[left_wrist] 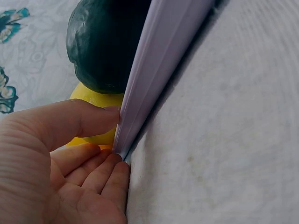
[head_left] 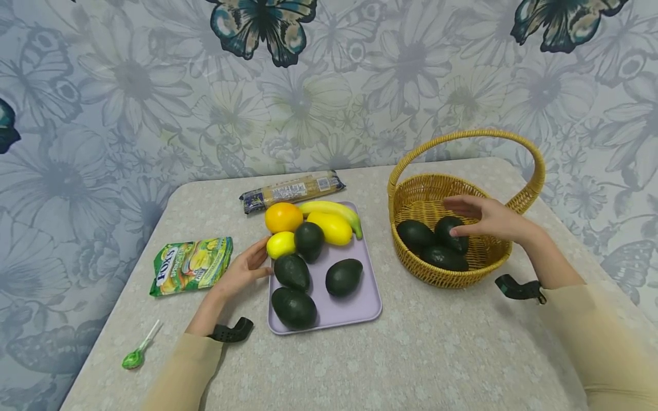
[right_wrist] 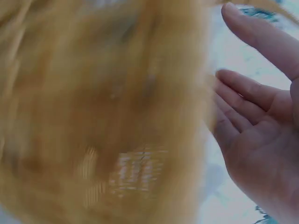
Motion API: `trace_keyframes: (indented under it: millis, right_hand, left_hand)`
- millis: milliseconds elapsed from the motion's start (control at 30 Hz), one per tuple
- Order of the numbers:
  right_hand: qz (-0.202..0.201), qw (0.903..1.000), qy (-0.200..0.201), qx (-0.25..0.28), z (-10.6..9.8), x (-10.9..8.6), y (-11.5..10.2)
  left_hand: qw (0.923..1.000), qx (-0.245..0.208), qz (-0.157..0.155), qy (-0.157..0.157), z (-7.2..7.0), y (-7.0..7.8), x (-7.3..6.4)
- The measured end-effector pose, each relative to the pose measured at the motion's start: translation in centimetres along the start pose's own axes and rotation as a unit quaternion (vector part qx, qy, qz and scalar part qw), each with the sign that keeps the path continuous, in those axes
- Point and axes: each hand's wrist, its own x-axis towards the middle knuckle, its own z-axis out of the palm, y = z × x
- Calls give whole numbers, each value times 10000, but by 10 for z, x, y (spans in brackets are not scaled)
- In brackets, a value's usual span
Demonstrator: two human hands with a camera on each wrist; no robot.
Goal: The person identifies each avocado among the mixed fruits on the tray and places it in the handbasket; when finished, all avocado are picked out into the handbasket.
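Note:
My left hand point(head_left: 244, 270) rests at the left edge of the lilac tray point(head_left: 354, 311), its thumb tip against the rim in the left wrist view and its fingers extended beside a lemon point(head_left: 280, 245). On the tray sit several dark green avocados point(head_left: 344, 278), an orange point(head_left: 284, 218), a banana point(head_left: 334, 210) and a yellow mango-shaped fruit point(head_left: 330, 229). Over the wicker basket point(head_left: 442, 278) hangs my right hand point(head_left: 490, 218), fingers loosely extended and holding nothing. Three avocados point(head_left: 445, 258) lie inside the basket, one partly overlapped by the right thumb. The right wrist view shows the basket wall blurred.
Behind the tray lies a pack of pasta point(head_left: 293, 191). To its left are a green Foxs candy bag point(head_left: 192, 265) and a green lollipop point(head_left: 135, 358). The basket's tall handle point(head_left: 465, 135) arches above its opening. A patterned wall stands behind the table point(head_left: 411, 354).

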Motion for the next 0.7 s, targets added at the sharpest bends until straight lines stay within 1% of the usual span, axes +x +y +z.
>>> trace_keyframes:
  millis: [67, 100, 133, 200, 300, 367, 400, 500, 567, 633, 700]
  right_hand:
    - [-167, 9996, 193, 131, 8, -2, -7]
    - [-313, 9990, 246, 209, 12, -4, -11]
    - [-484, 9980, 293, 289, 17, -5, -15]
    - [-985, 9934, 306, 505, 27, -5, -25]
    - [-1749, 9819, 197, 701, 50, -1, -40]
    - [-2100, 9745, -4, 794, 69, 5, -50]
    - [-2231, 9718, -105, 759, 79, 8, -55]
    - [-2404, 9681, -418, 571, 110, 22, -64]
    - [-2424, 9677, -529, 444, 126, 33, -65]
    - [-2353, 9691, -594, 450, 140, 44, -63]
    - [-2193, 9722, -668, 480, 151, 54, -62]
  left_hand:
    - [10000, 32, -27, -6, 0, 0, 0]
    - [10000, 26, -34, -17, 0, 0, 0]
    - [10000, 49, -42, -18, 0, 0, -1]
    - [9999, 92, -42, -5, -1, 0, -1]
    - [9999, 148, -38, 4, -2, 0, -1]
    - [9998, 176, -28, 19, -3, 0, -1]
    - [9998, 180, -16, 16, -3, 0, -1]
    - [9999, 123, 35, -21, -4, 1, 0]
    - [9999, 92, 91, -47, -3, 1, 1]
    - [9999, 23, 136, -72, -2, 1, 1]
    - [9999, 11, 156, -66, -2, 0, 1]
